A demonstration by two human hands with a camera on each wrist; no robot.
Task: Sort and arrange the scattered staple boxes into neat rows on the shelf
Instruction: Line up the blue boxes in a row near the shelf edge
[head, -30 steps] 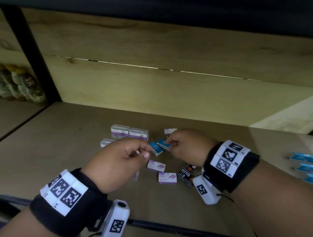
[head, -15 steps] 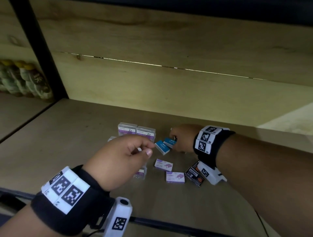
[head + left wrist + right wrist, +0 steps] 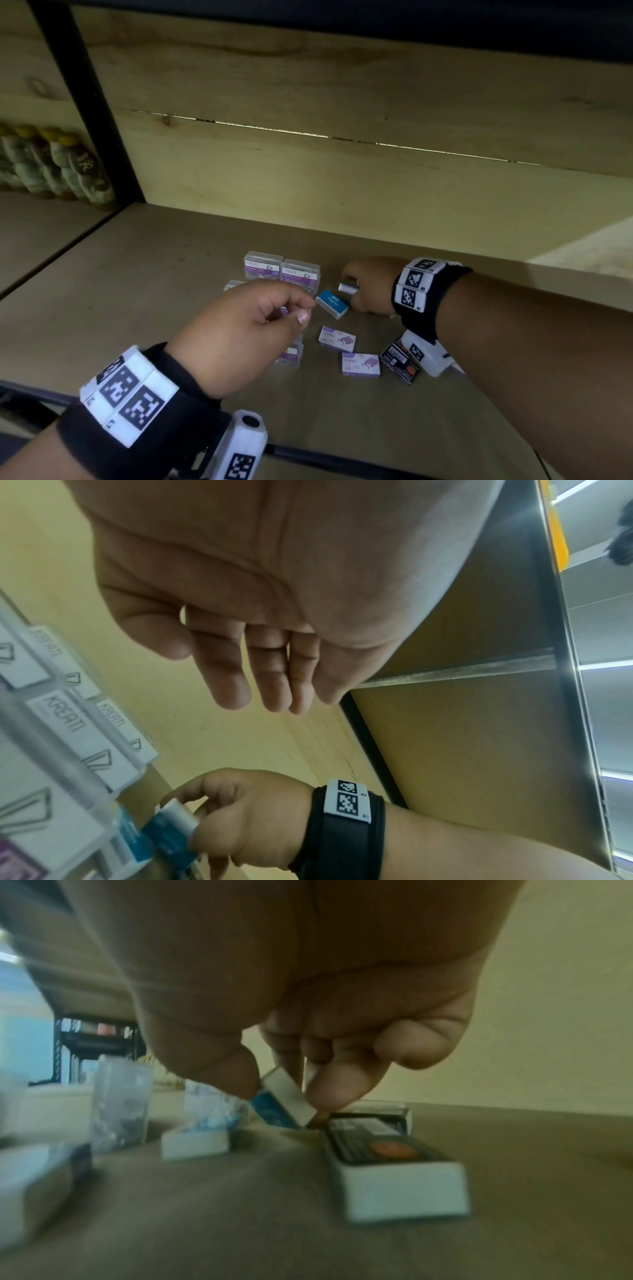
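My right hand (image 3: 350,288) reaches to the back of the scattered pile and pinches a blue staple box (image 3: 286,1100) between thumb and fingers, tilted up on one edge above the shelf (image 3: 137,291). A second blue staple box (image 3: 331,303) lies flat just left of that hand. Two purple staple boxes (image 3: 336,339) (image 3: 360,364) and a black box (image 3: 399,363) lie nearer to me. My left hand (image 3: 296,310) hovers over the pile's left side, fingers (image 3: 232,685) loosely curled, holding nothing.
Two clear paper-clip boxes (image 3: 263,269) (image 3: 300,273) stand side by side at the back of the pile; another clear one (image 3: 291,356) lies partly under my left hand. A black upright (image 3: 89,113) bounds the shelf on the left, with bottles (image 3: 51,164) beyond it.
My right hand has reached further back and tipped one blue box up on its edge in a pinch. The left hand has stayed about where it was.
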